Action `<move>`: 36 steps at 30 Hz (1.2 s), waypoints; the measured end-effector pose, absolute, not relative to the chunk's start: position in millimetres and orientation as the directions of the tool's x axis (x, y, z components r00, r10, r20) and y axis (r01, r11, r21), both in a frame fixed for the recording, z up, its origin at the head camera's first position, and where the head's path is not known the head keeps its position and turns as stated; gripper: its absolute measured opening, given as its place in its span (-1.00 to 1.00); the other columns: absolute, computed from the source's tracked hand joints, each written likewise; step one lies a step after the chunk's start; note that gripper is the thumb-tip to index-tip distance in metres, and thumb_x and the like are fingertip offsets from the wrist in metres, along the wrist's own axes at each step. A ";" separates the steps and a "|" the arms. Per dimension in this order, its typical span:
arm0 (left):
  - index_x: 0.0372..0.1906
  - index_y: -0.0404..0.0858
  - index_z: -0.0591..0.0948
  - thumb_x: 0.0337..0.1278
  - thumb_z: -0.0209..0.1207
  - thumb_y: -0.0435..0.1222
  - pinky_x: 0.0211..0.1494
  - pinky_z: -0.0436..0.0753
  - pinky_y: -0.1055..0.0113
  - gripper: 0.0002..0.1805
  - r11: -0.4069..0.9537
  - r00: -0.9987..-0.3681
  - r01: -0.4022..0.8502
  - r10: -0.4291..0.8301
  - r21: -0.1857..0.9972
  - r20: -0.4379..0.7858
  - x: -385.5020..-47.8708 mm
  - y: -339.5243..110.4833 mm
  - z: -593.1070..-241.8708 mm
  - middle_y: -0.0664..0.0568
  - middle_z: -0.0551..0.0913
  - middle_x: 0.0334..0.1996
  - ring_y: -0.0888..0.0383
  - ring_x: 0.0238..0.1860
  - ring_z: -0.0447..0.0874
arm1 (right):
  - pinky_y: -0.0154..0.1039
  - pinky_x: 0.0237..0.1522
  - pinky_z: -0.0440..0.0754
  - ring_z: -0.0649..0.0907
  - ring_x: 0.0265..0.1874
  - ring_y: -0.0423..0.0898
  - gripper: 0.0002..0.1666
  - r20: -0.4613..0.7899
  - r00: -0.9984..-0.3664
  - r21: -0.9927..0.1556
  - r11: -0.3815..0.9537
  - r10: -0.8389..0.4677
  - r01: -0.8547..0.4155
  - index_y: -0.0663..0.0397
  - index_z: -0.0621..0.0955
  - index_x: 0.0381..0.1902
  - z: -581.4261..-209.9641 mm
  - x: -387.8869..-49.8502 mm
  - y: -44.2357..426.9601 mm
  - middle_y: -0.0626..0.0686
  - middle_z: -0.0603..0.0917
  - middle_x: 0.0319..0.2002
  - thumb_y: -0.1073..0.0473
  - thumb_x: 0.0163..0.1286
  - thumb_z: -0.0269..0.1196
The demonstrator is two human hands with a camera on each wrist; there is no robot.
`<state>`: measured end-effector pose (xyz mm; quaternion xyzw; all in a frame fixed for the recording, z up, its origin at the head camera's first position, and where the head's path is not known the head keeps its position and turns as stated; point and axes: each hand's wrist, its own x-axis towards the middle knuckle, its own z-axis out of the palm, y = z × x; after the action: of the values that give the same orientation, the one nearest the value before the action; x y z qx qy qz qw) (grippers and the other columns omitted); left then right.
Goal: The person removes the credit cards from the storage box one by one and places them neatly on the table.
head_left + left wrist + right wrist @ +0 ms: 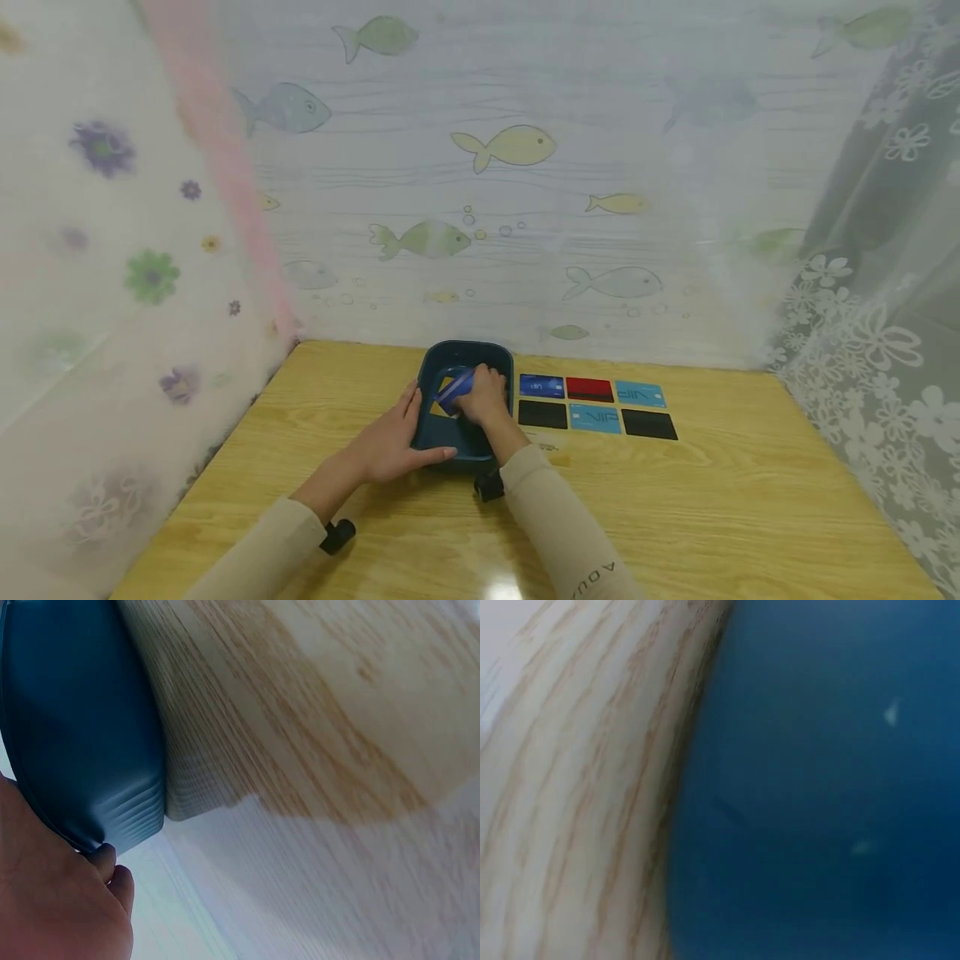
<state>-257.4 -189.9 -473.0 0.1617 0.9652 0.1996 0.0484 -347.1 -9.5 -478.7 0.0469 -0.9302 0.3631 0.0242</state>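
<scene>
A dark blue plastic bin (442, 442) stands on the wooden table near the back. My left hand (386, 442) holds its near left corner, fingers along the left side and thumb at the front rim. In the left wrist view, the left hand (60, 900) has its fingertips bent against the bin's wall (90, 735). My right hand (483, 396) is inside the bin and pinches a blue card (456, 390). Under that card lies a yellow card (437, 409), partly covered. The right wrist view shows only the bin's outer wall (817, 787), close and blurred.
Right of the bin, cards lie in two rows: a dark blue card (542, 387), a red card (589, 390) and a light blue card (641, 394) behind; a black card (543, 415), another light blue card (596, 418) and another black card (649, 424) in front. Fish-patterned curtain (510, 275) borders the table.
</scene>
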 end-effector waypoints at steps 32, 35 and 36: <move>0.64 -0.38 -0.16 0.05 0.02 0.58 0.48 0.30 -0.19 0.41 0.862 -0.943 0.288 0.331 0.416 -0.034 -255.0 -193.0 -468.5 -0.19 -0.29 0.66 -0.25 0.59 0.01 | -0.07 -0.14 0.74 0.74 -0.15 0.08 -0.65 0.332 -0.938 -0.844 0.414 -0.097 -0.341 0.27 0.59 0.17 -450.0 -329.8 0.2 0.25 0.72 0.00 0.38 0.44 0.24; 0.64 -0.36 -0.17 0.05 0.03 0.57 0.49 0.28 -0.19 0.41 0.856 -0.944 0.283 0.328 0.432 -0.031 -256.0 -191.5 -469.7 -0.18 -0.30 0.66 -0.25 0.60 0.00 | -0.08 -0.20 0.72 0.72 -0.22 0.07 -0.65 0.342 -0.934 -0.847 0.395 -0.106 -0.355 0.27 0.60 0.15 -444.9 -326.8 8.5 0.26 0.71 -0.02 0.39 0.43 0.25; 0.64 -0.36 -0.17 0.05 0.03 0.57 0.49 0.28 -0.18 0.41 0.855 -0.945 0.280 0.326 0.436 -0.032 -256.4 -190.9 -470.0 -0.17 -0.31 0.66 -0.24 0.60 0.00 | -0.09 -0.22 0.71 0.71 -0.24 0.06 -0.66 0.343 -0.933 -0.850 0.387 -0.110 -0.358 0.27 0.60 0.15 -443.5 -326.1 11.6 0.26 0.71 -0.02 0.40 0.44 0.25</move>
<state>-256.4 -190.9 -470.0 0.1575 0.9617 0.2180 0.0525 -326.1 11.6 -443.5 0.1418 -0.8246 0.5352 0.1159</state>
